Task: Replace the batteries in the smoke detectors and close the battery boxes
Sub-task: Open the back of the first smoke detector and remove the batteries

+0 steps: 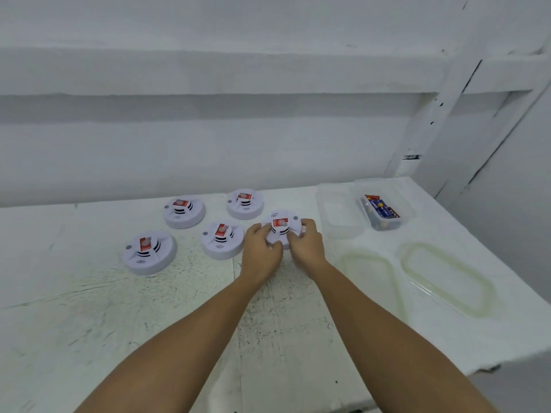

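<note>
Just right of frame centre on the white worktop (149, 323), the left grip (261, 248) and right grip (307, 242) both clasp one smoke detector (281, 223) by its rim; four other detectors (222, 239) sit to its left.

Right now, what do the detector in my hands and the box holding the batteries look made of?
The smoke detector: probably moulded plastic, matte white, judging by its smooth, evenly coloured shell. The battery container: clear plastic, slightly glossy; the batteries show through its walls.
</note>
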{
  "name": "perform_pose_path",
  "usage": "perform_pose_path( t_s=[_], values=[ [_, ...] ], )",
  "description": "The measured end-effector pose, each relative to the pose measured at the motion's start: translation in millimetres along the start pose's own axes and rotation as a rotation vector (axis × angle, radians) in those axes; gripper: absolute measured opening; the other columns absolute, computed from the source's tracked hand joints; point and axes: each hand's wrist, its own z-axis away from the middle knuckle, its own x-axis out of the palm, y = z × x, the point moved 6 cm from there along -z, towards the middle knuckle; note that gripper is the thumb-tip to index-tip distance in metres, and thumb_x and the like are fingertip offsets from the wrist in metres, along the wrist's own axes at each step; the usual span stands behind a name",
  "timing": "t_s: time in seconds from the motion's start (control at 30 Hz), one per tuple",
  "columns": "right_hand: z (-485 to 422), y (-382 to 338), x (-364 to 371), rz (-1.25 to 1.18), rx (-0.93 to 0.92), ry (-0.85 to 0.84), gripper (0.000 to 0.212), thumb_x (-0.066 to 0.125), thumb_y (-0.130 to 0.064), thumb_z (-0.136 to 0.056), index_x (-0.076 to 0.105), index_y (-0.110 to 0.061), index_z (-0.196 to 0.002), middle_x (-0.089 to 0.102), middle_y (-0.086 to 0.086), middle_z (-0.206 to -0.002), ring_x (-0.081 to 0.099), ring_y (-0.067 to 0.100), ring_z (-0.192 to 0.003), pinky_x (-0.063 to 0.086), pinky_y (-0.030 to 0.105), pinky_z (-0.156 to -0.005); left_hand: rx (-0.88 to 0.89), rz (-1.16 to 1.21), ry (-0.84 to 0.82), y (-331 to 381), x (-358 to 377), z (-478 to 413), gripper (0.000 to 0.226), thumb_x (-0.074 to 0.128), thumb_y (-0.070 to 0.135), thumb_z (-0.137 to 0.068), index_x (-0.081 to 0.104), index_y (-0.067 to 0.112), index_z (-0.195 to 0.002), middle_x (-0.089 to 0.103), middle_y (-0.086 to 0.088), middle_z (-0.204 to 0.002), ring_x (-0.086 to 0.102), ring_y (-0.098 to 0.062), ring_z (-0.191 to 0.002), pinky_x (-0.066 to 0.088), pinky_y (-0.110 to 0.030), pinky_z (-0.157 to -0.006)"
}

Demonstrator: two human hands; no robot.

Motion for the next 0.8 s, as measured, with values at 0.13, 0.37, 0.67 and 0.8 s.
perform_pose_path(
  t_s=[0.13,0.37,0.67,0.8],
  values=[
    [18,-3,-15,-0.191,-0.056,-0.024,0.040,0.056,-0.009,-0.090,0.042,-0.029,-0.123,0.059,0.002,-0.103,0.059,0.016,-0.093,0.046,0.022,-0.065,-0.040,0.229,0.043,1,-7,14,0.058,0.067,0.019,-0.084,0.041,0.015,-0.136,0.050,-0.002,-0.126,0.054,-0.013,-0.110,0.046,-0.012,-0.077],
    [59,-2,-35,-0.128,-0.236,-0.022,0.032,0.066,-0.012,-0.086,0.056,-0.023,-0.115,0.063,-0.007,-0.107,0.063,0.013,-0.093,0.056,0.026,-0.079,-0.005,0.357,-0.049,12,-20,44,0.057,0.061,0.032,-0.090,0.039,0.019,-0.140,0.054,0.005,-0.115,0.056,0.021,-0.081,0.045,-0.003,-0.061],
    [107,11,-33,0.127,-0.512,-0.063,0.032,0.061,0.004,-0.081,0.060,-0.020,-0.103,0.062,-0.010,-0.103,0.058,0.005,-0.099,0.052,0.028,-0.087,0.012,0.310,-0.188,-17,-37,73,0.039,0.077,0.036,-0.077,0.056,0.033,-0.110,0.063,0.008,-0.112,0.066,-0.006,-0.097,0.052,-0.017,-0.074],
    [123,13,-28,0.301,-0.617,-0.073,0.043,0.056,0.011,-0.075,0.063,-0.016,-0.108,0.058,-0.010,-0.113,0.054,0.014,-0.109,0.040,0.015,-0.097,0.101,0.205,-0.234,-27,-47,84,0.050,0.082,0.036,-0.070,0.057,0.033,-0.113,0.063,0.017,-0.116,0.060,0.003,-0.106,0.048,-0.015,-0.089]
  ],
)
